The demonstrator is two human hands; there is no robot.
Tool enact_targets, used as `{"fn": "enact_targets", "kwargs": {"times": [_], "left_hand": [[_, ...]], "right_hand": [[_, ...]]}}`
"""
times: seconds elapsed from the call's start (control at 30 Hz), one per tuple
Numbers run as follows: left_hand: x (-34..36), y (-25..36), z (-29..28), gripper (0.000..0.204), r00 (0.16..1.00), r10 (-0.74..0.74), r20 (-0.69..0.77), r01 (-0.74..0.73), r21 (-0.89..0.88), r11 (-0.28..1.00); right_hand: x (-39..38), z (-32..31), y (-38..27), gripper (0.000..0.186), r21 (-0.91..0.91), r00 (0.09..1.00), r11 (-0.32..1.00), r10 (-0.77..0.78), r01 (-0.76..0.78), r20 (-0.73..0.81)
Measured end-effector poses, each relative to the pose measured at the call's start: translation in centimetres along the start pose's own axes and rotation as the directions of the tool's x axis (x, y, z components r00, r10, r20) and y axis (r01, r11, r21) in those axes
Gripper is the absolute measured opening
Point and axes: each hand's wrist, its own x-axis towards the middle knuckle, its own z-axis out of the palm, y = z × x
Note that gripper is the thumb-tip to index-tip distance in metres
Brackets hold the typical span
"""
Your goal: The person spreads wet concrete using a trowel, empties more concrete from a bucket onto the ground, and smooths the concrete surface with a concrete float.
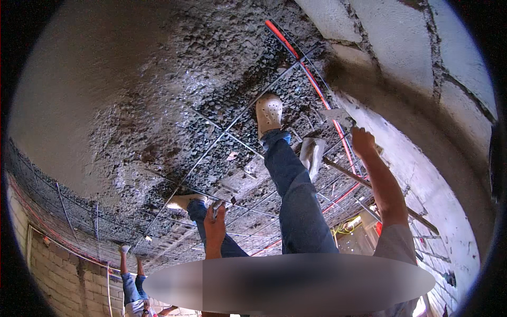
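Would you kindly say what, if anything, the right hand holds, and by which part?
The right hand holds a trowel by its handle.

The dim wet concrete shines in spots, the bright wall bends, and a blur hides the bottom middle.

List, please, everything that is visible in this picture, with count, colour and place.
Wet concrete: one area, grey-brown, upper left
Gravel: many stones, dark grey, centre
Steel bars: several, grey, crossing the gravel
Tubing: at least one, red, near right wall
Right wall: one, grey, right
Block wall: one, tan, lower left
Shovel: one, grey-brown, right of centre
Trowel: one, grey, right of centre
Co-worker: one, blue clothing, lower left
Clogs: two, cream, on feet
Left hand: one, bare, lower centre
Right hand: one, bare, holding trowel
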Motion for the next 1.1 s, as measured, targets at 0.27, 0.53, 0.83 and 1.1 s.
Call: {"fn": "enact_targets", "kwargs": {"times": [0.27,0.53,0.83,1.1], "left_hand": [[-1.2,0.4,-3.9,0.037,0.987,0.139,-0.083,-0.149,-0.133,0.98],[0.4,-2.1,-2.4,0.042,0.968,0.245,-0.055,-0.225,0.239,0.945],[2.9,-0.4,4.3,0.034,0.997,0.014,-0.082,-0.019,-0.066,0.998],[3.9,-0.6,6.8,0.033,0.994,0.016,-0.106,-0.038,-0.209,0.977]], "right_hand": [[-6.6,-10.8,-2.5,0.036,0.531,0.988,0.839,-0.049,0.119,-0.144],[5.0,-18.6,-21.8,0.048,0.764,0.906,0.492,-0.29,0.416,-0.307],[15.3,-25.8,-27.8,0.053,0.632,0.815,0.525,-0.459,0.57,-0.353],[19.3,-27.0,-23.6,0.045,0.554,0.827,0.666,-0.176,0.499,-0.533]]}}
